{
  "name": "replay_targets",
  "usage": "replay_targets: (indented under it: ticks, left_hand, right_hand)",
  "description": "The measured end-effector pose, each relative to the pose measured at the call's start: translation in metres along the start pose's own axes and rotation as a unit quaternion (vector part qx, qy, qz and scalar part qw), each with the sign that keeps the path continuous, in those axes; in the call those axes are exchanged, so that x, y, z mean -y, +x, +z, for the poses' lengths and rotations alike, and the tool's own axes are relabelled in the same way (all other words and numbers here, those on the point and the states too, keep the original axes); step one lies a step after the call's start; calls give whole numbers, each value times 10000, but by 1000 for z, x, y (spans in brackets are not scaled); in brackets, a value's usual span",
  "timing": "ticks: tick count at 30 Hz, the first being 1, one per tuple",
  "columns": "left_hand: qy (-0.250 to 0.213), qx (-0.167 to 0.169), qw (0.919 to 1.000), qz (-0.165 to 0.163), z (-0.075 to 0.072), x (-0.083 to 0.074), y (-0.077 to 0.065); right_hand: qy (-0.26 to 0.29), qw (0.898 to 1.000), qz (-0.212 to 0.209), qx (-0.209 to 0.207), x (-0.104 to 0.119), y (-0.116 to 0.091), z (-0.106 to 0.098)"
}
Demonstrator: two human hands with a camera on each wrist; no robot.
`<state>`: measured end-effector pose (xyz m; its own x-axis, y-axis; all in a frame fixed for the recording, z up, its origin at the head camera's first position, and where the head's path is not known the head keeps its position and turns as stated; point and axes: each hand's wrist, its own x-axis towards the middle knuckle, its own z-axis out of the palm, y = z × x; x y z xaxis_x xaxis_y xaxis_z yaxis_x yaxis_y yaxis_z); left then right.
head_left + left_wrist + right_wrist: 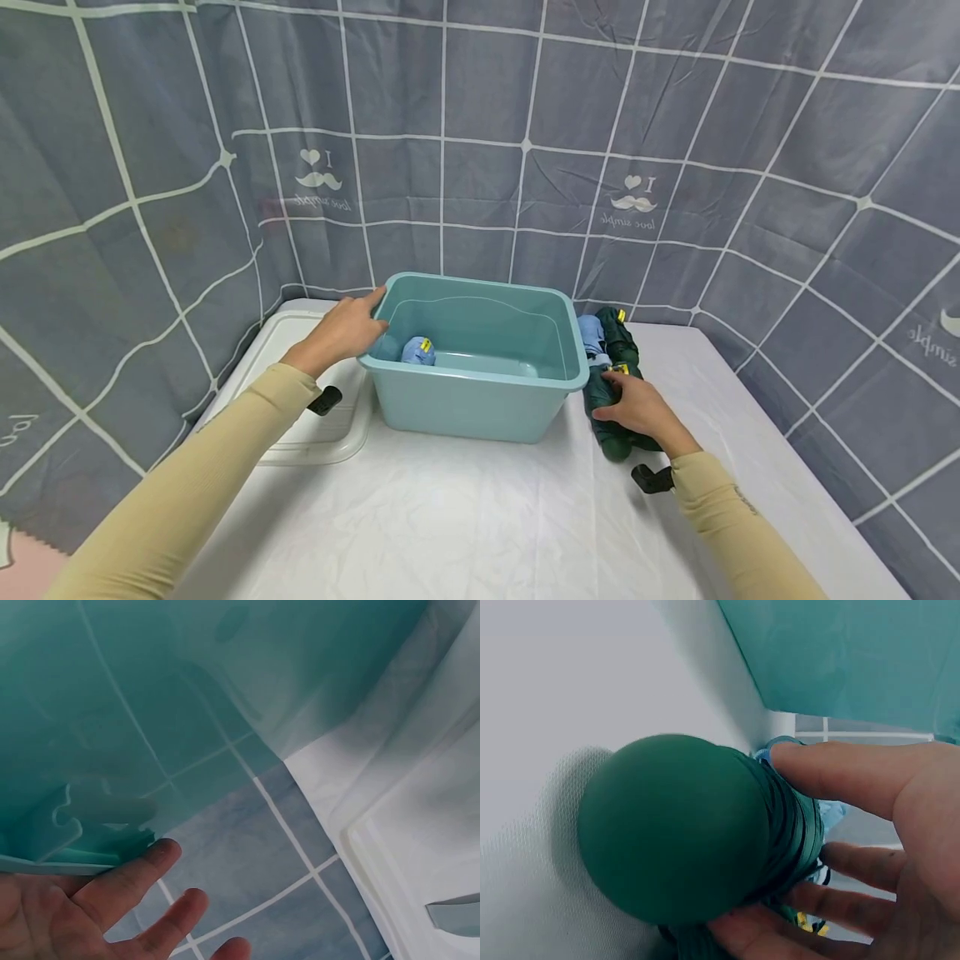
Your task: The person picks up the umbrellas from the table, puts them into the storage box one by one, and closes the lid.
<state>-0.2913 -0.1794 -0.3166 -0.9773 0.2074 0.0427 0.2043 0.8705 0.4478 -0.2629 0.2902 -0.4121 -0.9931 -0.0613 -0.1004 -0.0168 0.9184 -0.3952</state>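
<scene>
A teal plastic bin (472,408) stands on the white-covered table. My left hand (343,333) rests at the bin's left rim, thumb over the inside and other fingers spread fairly straight outside. Inside the bin, a blue rolled bundle (418,352) with a yellow tag lies near the left wall. To the bin's right, my right hand (639,408) holds a green folded umbrella (675,829), thumb on one side and fingers round the other. Its smooth rounded end faces the right wrist camera. Beside it lie another green folded umbrella (618,337) and a light blue one (591,332).
A white lid (315,442) lies flat on the table left of the bin. The white tablecloth (480,517) extends in front of the bin. Grey curtains (480,192) with white grid lines hang behind and on both sides.
</scene>
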Motion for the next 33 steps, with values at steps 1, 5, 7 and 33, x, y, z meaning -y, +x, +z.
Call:
replay_targets:
  ticks: [1,5,7,33]
  left_hand:
    - [-3,7,10000,12,0,0,0]
    - [-16,69,10000,48,-2,1,0]
    - [-5,86,9999,66,-3,2,0]
    - [313,26,9995,22,-2,-1,-2]
  right_hand:
    - [-32,10000,22,-1,1,1,1]
    - [-63,10000,56,38,2,2,3]
    - [-73,9999,78,81,1,3,3]
    - [1098,9927,417,288,-2,6,9]
